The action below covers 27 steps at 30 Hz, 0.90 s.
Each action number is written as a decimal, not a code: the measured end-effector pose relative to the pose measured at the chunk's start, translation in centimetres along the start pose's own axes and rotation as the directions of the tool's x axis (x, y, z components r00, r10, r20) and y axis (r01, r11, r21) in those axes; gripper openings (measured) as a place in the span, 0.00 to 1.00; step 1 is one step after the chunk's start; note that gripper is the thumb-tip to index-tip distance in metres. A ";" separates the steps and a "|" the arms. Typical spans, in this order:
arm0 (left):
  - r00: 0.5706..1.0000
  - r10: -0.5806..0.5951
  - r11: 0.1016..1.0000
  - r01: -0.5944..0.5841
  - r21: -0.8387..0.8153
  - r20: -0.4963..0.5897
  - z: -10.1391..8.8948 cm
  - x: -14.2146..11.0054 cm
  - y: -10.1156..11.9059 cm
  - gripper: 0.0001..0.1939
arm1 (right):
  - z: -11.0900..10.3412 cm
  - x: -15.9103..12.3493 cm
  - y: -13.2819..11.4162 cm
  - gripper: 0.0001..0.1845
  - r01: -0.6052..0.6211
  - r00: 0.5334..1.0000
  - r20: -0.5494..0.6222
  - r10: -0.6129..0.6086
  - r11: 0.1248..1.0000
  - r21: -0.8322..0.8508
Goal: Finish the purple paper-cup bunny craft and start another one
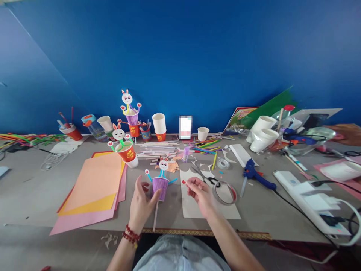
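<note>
My left hand (143, 203), with red beads at its wrist, has its thumb across the front of a purple paper cup (160, 184) and curled fingers at the cup's left side. A white rabbit face (163, 164) on blue straws rises from the cup. One blue straw arm bears a round white disc (147, 172) with a red mark; the other ends bare. A pale straw (155, 216) runs from the cup's base towards the table edge. My right hand (199, 194) pinches a small red paper piece (184, 181) above a white sheet (191, 207).
Black-handled scissors (213, 181) and a tape roll (225, 192) lie by my right hand. Further right are a blue glue gun (255, 175) and a power strip (313, 203). Coloured paper (93, 184) lies left. Rabbit cups (125, 150) and loose straws (158, 148) stand or lie behind.
</note>
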State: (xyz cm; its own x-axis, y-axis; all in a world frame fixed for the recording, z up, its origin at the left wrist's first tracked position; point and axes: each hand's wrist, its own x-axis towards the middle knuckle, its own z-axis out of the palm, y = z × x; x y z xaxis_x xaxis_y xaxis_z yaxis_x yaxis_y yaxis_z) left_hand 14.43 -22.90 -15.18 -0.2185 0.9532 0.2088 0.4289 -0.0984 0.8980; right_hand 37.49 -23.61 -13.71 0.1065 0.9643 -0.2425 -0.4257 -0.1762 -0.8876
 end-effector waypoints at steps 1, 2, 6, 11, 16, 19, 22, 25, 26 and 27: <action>0.999 -0.007 1.000 0.006 0.020 0.042 0.3 0.0 -0.2 0.45 | 0.2 0.0 0.3 0.17 -0.005 1.000 -0.008 0.005 1.000 0.024; 0.997 -0.015 1.000 0.013 0.026 0.076 0.6 0.0 -0.3 0.47 | 0.4 0.0 0.5 0.16 -0.005 1.000 -0.021 0.005 0.999 0.044; 0.989 -0.050 0.996 0.060 -0.066 0.142 1.6 -0.8 0.3 0.49 | 0.9 -0.1 0.8 0.15 0.018 0.997 -0.081 -0.012 0.997 0.070; 0.987 -0.074 0.898 0.129 -0.420 0.144 2.2 -2.1 1.8 0.46 | 1.2 -0.6 0.4 0.14 0.062 0.994 -0.093 -0.047 0.985 0.162; 0.973 -0.118 0.798 0.211 -0.565 0.198 2.1 -2.6 3.3 0.40 | 1.7 -1.4 -1.1 0.15 0.178 0.980 -0.110 -0.165 0.976 0.122; 0.971 -0.113 0.794 0.215 -0.568 0.210 2.0 -2.8 3.6 0.37 | 1.9 -1.7 -1.9 0.14 0.240 0.969 -0.087 -0.233 0.967 0.080; 0.968 -0.125 0.795 0.229 -0.562 0.218 2.0 -3.0 3.7 0.36 | 2.1 -2.0 -2.3 0.13 0.285 0.957 -0.056 -0.284 0.958 0.020; 0.964 -0.132 0.794 0.241 -0.559 0.229 2.0 -3.1 3.7 0.35 | 2.4 -1.9 -2.4 0.12 0.297 0.954 -0.045 -0.297 0.955 -0.009; 0.964 -0.133 0.791 0.244 -0.561 0.231 2.0 -3.1 3.7 0.35 | 2.5 -1.9 -2.4 0.13 0.291 0.955 -0.051 -0.291 0.957 -0.004; 0.964 -0.135 0.789 0.246 -0.563 0.231 2.0 -3.1 3.8 0.35 | 2.6 -1.9 -2.5 0.13 0.284 0.957 -0.060 -0.283 0.959 0.007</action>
State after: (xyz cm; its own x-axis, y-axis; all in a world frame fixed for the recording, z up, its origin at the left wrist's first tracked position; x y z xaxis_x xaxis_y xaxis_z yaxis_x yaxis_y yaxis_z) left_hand 18.47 -25.62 -13.23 -0.0664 0.9977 -0.0095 -0.2092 -0.0046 0.9779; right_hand 36.02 -24.47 -10.05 0.2760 0.9612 -0.0044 -0.3845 0.1063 -0.9170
